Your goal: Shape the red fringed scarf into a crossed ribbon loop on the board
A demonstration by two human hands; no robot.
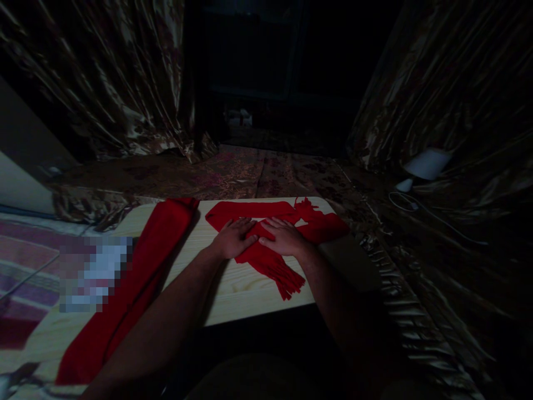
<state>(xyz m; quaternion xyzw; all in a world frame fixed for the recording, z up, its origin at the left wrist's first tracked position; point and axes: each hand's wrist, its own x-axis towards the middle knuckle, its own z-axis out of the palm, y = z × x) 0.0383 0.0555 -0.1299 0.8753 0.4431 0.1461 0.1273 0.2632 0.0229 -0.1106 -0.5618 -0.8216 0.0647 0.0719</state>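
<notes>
A red fringed scarf (266, 260) lies in a loop with crossed ends on a pale wooden table (237, 286). One fringed end points toward me, and another fringe shows at the far right corner. My left hand (234, 239) rests flat on the scarf's left part, fingers stretched forward. Beside it, my right hand (281, 235) presses flat near the crossing, its fingers also stretched out. The two thumbs almost meet. Parts of the scarf under both palms are hidden.
A long folded red cloth (137, 278) runs along the table's left side. Left of the table is a striped cover (29, 266) with a blurred-out item on it. A small white lamp (428, 164) with a cable stands at the right. Patterned curtains (125, 72) hang behind.
</notes>
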